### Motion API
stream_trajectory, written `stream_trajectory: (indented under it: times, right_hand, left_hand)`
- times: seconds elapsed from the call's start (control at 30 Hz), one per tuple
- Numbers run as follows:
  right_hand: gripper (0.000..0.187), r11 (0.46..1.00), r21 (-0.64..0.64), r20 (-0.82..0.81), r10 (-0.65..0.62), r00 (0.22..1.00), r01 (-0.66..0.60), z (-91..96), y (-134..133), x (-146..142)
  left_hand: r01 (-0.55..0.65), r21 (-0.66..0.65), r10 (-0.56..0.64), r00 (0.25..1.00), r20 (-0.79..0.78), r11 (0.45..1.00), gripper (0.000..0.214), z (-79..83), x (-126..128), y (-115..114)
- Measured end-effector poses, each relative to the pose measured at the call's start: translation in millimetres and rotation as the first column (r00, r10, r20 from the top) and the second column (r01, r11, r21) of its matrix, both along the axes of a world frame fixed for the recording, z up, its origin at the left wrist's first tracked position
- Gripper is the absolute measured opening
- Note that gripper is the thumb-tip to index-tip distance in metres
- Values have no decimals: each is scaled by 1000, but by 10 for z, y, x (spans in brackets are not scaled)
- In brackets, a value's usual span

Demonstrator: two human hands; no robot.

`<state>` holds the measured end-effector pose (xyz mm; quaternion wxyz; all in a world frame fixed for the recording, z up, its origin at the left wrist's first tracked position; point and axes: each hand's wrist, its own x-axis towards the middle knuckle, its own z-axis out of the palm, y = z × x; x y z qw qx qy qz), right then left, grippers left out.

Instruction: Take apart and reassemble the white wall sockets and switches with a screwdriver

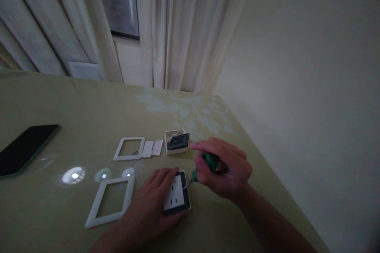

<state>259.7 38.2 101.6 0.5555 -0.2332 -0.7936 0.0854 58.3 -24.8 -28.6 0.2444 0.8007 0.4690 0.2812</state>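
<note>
My left hand (151, 205) lies flat on the table and presses on the left side of a white wall socket module (177, 195) with a dark rim. My right hand (225, 170) is closed round a green-handled screwdriver (208, 164), whose tip points down at the socket's right edge. A white cover frame (111, 201) lies just left of my left hand.
A second white frame (129, 148), two small white plates (152, 148) and a white box with a dark insert (177, 141) lie further back. A black phone (25, 148) rests at the left. The table edge and a wall run along the right; curtains hang behind.
</note>
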Motion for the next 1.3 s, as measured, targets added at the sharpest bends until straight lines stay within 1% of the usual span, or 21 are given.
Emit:
stream_trajectory:
  times: [0.17,0.27,0.47,0.6,0.8,0.9,0.97,1.03,1.17,1.23,1.3]
  right_hand:
    - [27,1000,-24,35,6,999,-5,-15,15,4]
    - [29,1000,-10,32,10,999,-10,-1,9,16]
    - [26,998,-8,-2,-57,998,57,52,1,49]
    - [25,999,-27,20,-36,999,37,25,25,40]
    - [26,999,-24,33,-29,999,30,-11,31,20]
    - [25,999,-14,32,-31,999,32,-21,38,18]
    - [24,1000,10,24,-16,1000,16,-24,52,16]
    - [22,999,32,34,25,999,-26,-16,66,12]
    - [20,993,20,100,114,988,-116,20,62,15]
    - [22,993,29,115,110,987,-114,25,45,23]
    - [23,995,47,108,78,991,-84,12,32,29]
  left_hand:
    - [-5,9,5,1000,0,1000,85,-27,-1,1]
    - [-8,7,8,1000,-16,1000,86,-37,-5,-1]
    - [-11,0,11,1000,-20,1000,89,-38,-12,-6]
    - [-12,2,12,1000,-11,1000,86,-34,-10,-8]
    - [-12,1,12,1000,-9,1000,88,-20,1,4]
    - [-13,4,13,1000,9,1000,85,-9,3,4]
    - [-21,3,21,1000,15,1000,84,-6,5,1]
    - [-30,8,30,1000,9,1000,84,-10,7,-1]
    - [-33,27,32,999,13,999,85,-44,7,1]
    - [-26,33,26,1000,14,999,87,-61,7,5]
    - [-19,33,19,1000,6,999,87,-68,8,9]
